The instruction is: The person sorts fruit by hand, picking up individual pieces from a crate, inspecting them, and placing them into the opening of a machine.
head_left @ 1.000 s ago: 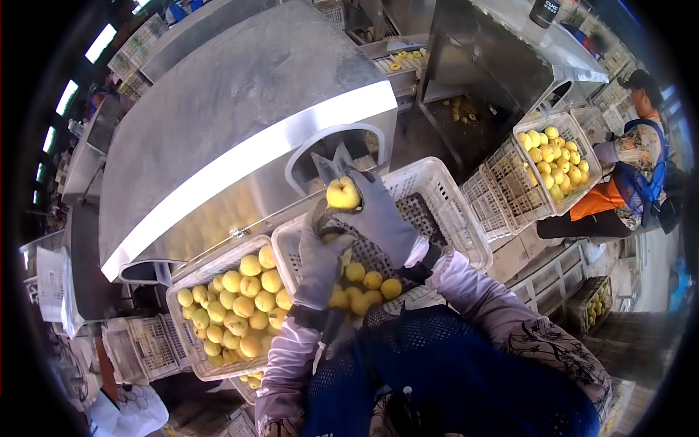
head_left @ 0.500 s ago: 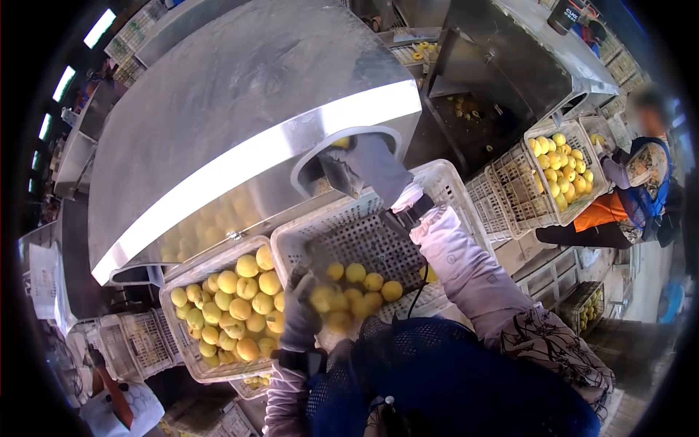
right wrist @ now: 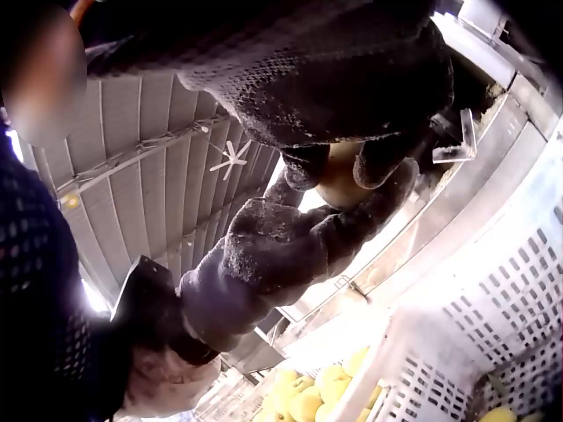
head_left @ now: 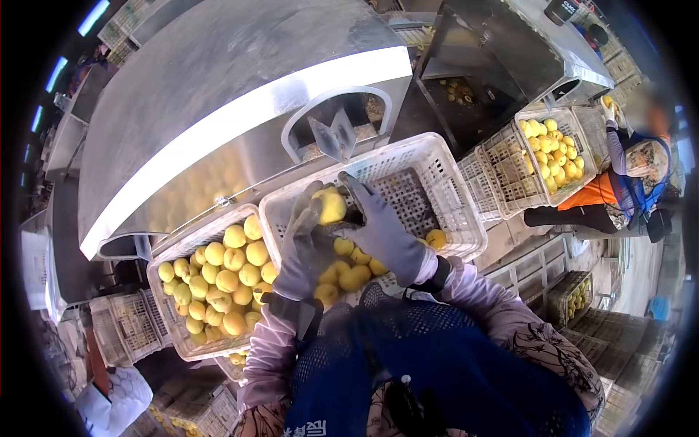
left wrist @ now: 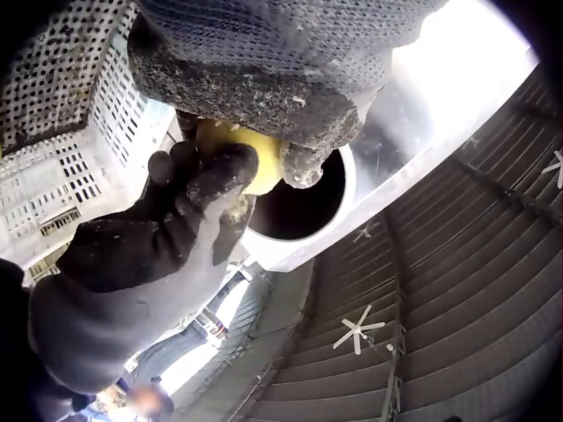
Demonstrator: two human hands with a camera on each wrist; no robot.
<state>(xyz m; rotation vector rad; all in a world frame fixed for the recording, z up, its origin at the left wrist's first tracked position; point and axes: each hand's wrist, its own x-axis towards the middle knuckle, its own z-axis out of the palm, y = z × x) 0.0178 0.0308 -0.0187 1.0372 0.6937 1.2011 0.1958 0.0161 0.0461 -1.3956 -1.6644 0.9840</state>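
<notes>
A yellow fruit (head_left: pixel 331 206) (left wrist: pixel 262 161) (right wrist: pixel 341 182) is held between both gloved hands over the middle crate. Dark-coated fingers of the left hand (head_left: pixel 297 255) (left wrist: pixel 264 75) curl round one side of it. The right hand (head_left: pixel 389 233) (right wrist: pixel 343 97) grips its other side, thumb and fingers bent against it. Just beyond the hands, a V-shaped metal piece (head_left: pixel 335 135) stands in the arched opening of a steel housing (head_left: pixel 240 62). Beneath them, the middle crate (head_left: pixel 466 207) holds several loose yellow fruits (head_left: pixel 354 277).
On the left stands a crate (head_left: pixel 157 291) full of yellow fruits. Stacked crates (head_left: pixel 502 171) with more fruit stand at the right, near a seated person (head_left: pixel 633 171) in a blue vest. A dark cup (head_left: pixel 562 10) is on the far steel top.
The right hand has come back out of the arched opening. My left hand has risen from beside the loose fruits, and both hands now hold one fruit.
</notes>
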